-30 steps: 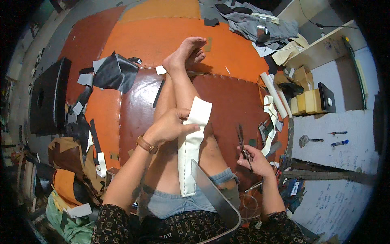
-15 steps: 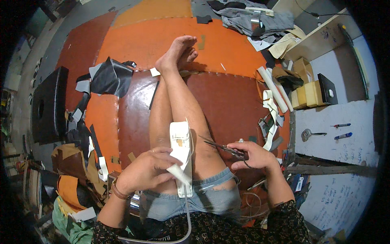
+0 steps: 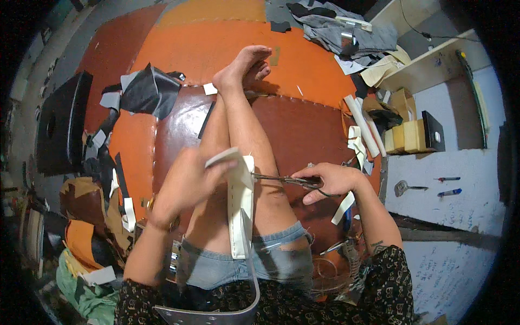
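A long white leather piece (image 3: 239, 216) with a stitched edge lies over my lap, between my thighs. My left hand (image 3: 189, 179) pinches its upper flap and holds it raised and folded back. My right hand (image 3: 336, 180) has its fingers in the handles of a pair of dark metal scissors (image 3: 298, 181). The blades point left, and their tips meet the right edge of the white piece near its upper end; whether they cut into it is too small to tell. A bent grey metal bar (image 3: 256, 287) reaches from my waist up to the piece.
I sit on brown and orange leather sheets (image 3: 309, 124). Black leather scraps (image 3: 151, 95) and a black case (image 3: 65, 124) lie to the left. White rolls (image 3: 362, 125), yellow blocks (image 3: 409, 136) and a white board (image 3: 428, 216) with pens (image 3: 449, 192) are on the right.
My left hand has moved up and left, lifting the flap away from the lap. The scissors have come left and up, from beside my knee to the piece's edge. The view has shifted slightly.
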A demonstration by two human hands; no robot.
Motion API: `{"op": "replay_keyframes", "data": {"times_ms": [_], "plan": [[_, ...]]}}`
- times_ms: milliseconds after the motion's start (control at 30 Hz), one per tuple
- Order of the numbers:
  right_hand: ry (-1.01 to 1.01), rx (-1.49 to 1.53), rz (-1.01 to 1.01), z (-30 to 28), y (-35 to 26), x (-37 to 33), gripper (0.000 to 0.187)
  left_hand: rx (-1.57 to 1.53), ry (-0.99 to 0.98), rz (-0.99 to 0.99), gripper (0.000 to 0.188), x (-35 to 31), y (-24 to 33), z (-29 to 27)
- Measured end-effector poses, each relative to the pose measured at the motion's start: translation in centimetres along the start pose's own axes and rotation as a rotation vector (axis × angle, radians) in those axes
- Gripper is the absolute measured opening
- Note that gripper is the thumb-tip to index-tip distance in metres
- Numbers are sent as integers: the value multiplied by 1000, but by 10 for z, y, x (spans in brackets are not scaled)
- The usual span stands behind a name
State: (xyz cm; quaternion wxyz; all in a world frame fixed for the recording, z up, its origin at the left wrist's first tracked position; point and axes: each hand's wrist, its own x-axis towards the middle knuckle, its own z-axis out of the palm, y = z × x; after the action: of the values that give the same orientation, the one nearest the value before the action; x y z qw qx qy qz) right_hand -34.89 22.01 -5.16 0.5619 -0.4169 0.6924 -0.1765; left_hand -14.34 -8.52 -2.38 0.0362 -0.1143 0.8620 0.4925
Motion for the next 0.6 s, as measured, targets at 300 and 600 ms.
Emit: {"op": "replay_keyframes", "data": {"times_ms": [300, 600], "plan": [[22, -80, 105, -7, -20, 4, 88, -159, -119, 87, 29, 73, -48, 22], [116, -159, 52, -4, -38, 10, 75, -189, -175, -7, 38, 84, -34, 16]]}}
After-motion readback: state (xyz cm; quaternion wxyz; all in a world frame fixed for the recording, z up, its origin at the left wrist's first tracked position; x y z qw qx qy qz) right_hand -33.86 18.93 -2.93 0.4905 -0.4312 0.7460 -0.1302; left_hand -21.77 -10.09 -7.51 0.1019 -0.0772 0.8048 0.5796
